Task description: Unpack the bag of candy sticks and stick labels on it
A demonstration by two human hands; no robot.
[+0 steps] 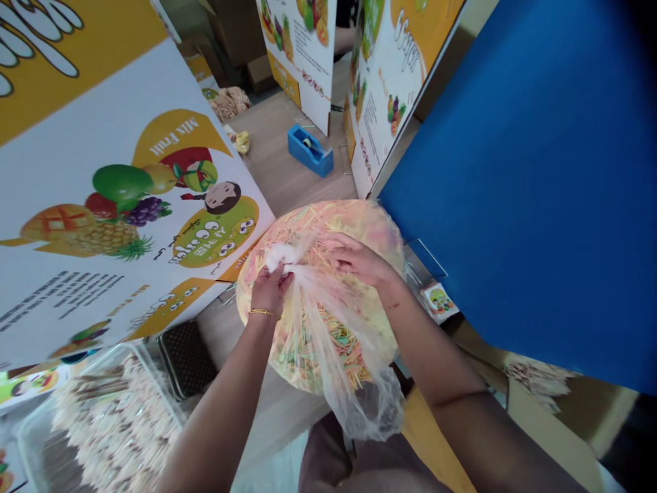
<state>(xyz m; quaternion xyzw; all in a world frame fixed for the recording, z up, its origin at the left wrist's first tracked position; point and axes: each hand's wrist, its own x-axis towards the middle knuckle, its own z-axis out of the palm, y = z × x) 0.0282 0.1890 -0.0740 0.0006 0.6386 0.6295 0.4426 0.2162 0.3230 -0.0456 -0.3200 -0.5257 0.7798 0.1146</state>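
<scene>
A large clear plastic bag [349,329] full of thin strips in pink, yellow, orange and green lies on the table in front of me. My left hand [269,291], with a thin gold bangle at its wrist, pinches the gathered plastic at the bag's neck. Just above those fingertips is a bunched white piece [281,256]; I cannot tell whether it is part of the bag. Over the upper right of the bag, my right hand [362,262] has its fingers stretched out and slightly curved, apart from my left hand. The loose bag mouth hangs toward my lap.
Printed mixed-fruit cartons stand at left [154,287] and back right [384,96]. A blue tape dispenser [311,150] sits beyond the bag. At lower left are a dark patterned case [187,359] and a clear tub [174,397] of small packets. A blue panel [523,205] rises on the right.
</scene>
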